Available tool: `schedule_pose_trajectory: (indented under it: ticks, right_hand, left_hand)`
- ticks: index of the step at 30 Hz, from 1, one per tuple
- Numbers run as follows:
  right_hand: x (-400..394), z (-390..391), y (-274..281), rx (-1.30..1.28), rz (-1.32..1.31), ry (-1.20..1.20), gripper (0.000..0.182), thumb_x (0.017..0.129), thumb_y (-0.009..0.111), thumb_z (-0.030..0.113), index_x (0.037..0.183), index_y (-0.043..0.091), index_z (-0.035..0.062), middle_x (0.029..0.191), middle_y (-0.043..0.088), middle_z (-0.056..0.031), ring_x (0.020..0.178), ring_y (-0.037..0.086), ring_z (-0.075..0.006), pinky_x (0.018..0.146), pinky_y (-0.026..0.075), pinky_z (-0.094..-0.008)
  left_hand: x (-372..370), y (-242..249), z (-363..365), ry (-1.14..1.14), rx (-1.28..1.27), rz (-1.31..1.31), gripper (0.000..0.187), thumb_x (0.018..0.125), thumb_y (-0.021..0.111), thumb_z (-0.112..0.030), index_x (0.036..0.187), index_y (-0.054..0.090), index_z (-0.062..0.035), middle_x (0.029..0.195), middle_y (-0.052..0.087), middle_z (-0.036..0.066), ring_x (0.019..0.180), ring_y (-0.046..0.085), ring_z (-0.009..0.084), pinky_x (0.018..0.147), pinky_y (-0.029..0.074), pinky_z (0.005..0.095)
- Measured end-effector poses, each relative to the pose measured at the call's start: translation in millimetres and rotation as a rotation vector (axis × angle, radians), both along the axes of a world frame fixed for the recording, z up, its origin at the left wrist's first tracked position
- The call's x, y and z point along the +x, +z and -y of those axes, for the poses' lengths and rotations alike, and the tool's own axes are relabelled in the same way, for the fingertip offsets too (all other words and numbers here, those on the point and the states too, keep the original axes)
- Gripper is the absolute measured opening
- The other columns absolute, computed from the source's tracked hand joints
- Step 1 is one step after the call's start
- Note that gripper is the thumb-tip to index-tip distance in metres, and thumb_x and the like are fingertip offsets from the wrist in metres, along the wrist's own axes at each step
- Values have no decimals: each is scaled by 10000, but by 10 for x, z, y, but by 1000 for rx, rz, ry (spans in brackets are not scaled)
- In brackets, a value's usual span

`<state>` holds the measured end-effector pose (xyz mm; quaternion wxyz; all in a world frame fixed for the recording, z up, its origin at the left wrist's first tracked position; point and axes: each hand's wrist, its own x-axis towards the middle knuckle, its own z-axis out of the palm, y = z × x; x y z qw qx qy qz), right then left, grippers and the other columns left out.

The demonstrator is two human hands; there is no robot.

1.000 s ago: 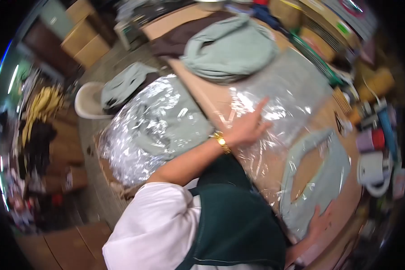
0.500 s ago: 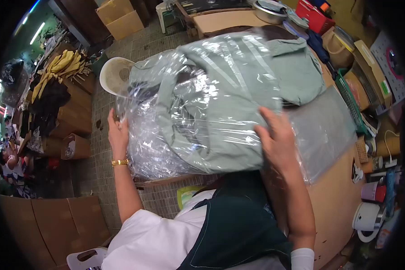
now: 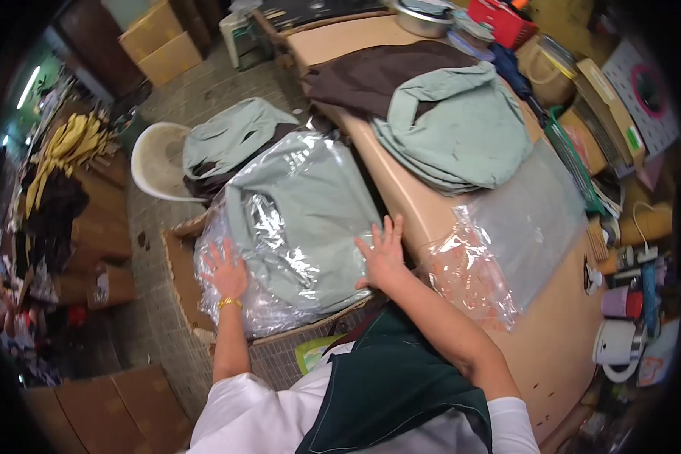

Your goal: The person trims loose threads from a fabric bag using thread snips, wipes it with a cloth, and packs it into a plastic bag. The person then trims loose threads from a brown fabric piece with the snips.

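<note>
A pale green cloth item in a clear plastic bag (image 3: 318,197) lies on top of an open cardboard box (image 3: 180,276). My left hand (image 3: 225,272) rests with spread fingers on the crinkled plastic at its left side. Over on the right edge of the bagged item, my right hand (image 3: 384,256) lies flat, fingers apart, touching the plastic. Neither hand grips anything. The contents beneath the bagged item are mostly hidden.
To the right, a table (image 3: 552,348) bears a similar green cloth item (image 3: 461,136), dark brown cloth (image 3: 386,68) and flat clear plastic bags (image 3: 530,219). A white tub (image 3: 159,163) stands beyond the box, near more green cloth (image 3: 234,132). Cartons (image 3: 102,412) sit lower left.
The bagged green item has moved down and left onto the box. Both hands have gone from holding it up to lying on it, fingers spread. The view has shifted right.
</note>
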<state>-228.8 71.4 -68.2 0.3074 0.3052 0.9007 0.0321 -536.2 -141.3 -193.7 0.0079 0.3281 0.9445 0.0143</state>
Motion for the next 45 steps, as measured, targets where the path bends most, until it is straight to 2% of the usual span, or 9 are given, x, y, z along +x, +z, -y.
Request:
schedule_pose_trajectory:
  ticks: [9, 14, 22, 24, 30, 32, 40, 44, 45]
  right_hand:
    - [869, 438, 1557, -521, -1216, 72, 539, 780, 767, 326, 1222, 594, 70, 1262, 594, -168, 1148, 589, -323, 961, 471, -434]
    - [2810, -227, 1173, 619, -1264, -617, 324, 835, 605, 12, 1158, 595, 10, 1228, 599, -214, 1186, 559, -379, 1016, 436, -416]
    - [5411, -951, -1, 1173, -926, -897, 286, 897, 596, 131, 1152, 613, 4, 1173, 611, -244, 1140, 553, -423, 964, 451, -440]
    - [5170, -867, 450, 850, -803, -1245, 272, 892, 621, 162, 1101, 631, -10, 1141, 615, -246, 1094, 567, -419, 932, 460, -454]
    - [5621, -998, 197, 1071, -826, -792, 244, 930, 583, 177, 1089, 618, -4, 973, 643, -173, 913, 619, -352, 854, 491, -424]
    - [5509, -840, 336, 231, -1900, -1336, 159, 969, 548, 170, 985, 618, 29, 853, 600, -69, 716, 572, -154, 671, 474, -289]
    - [4955, 177, 356, 393, -1655, -1293, 165, 955, 614, 152, 843, 525, 72, 737, 435, 57, 670, 373, -43, 596, 324, -212]
    - [4870, 156, 358, 359, -1737, -1257, 214, 944, 629, 130, 795, 488, 70, 721, 400, 62, 671, 352, -43, 586, 307, -219]
    - [4859, 147, 355, 364, -1744, -1253, 214, 944, 629, 130, 795, 488, 70, 721, 400, 62, 671, 352, -43, 586, 307, -219]
  left_hand:
    - [7, 1376, -447, 11, 581, -417, 285, 805, 679, -144, 1075, 657, -55, 1219, 577, 167, 1125, 545, 332, 977, 410, 426]
    - [876, 1838, -1459, -598, 863, -12, 213, 840, 630, -49, 1051, 662, -63, 1225, 576, 159, 1139, 523, 317, 971, 393, 429]
    - [2386, 2320, -2781, -1130, 1061, 387, 236, 824, 624, 27, 1046, 680, -31, 1125, 631, 147, 1085, 590, 312, 972, 435, 389]
    - [2569, 2361, -3117, -1158, 1024, 458, 252, 825, 652, 4, 1075, 673, -13, 1124, 625, 155, 1041, 614, 303, 887, 493, 360]
    - [2708, 1936, -3735, -1012, 432, 557, 450, 763, 797, -287, 1066, 706, 32, 944, 697, 191, 860, 670, 272, 740, 510, 346]
    - [2778, 1856, -3750, -912, 451, 726, 346, 782, 782, -260, 944, 727, 41, 847, 708, 186, 763, 659, 213, 723, 497, 324]
    - [2321, 1776, -4065, -250, 1275, 1875, 348, 982, 570, -324, 1112, 638, -8, 1064, 691, 111, 954, 664, 216, 863, 497, 313]
    - [2388, 2097, -3772, -564, 1164, 2030, 452, 960, 591, -367, 1177, 593, 29, 1115, 669, 171, 1072, 642, 282, 964, 480, 366]
    - [2472, 2091, -3653, -999, 932, 1200, 498, 952, 591, -391, 1223, 573, 27, 1161, 646, 193, 1094, 628, 315, 991, 461, 384]
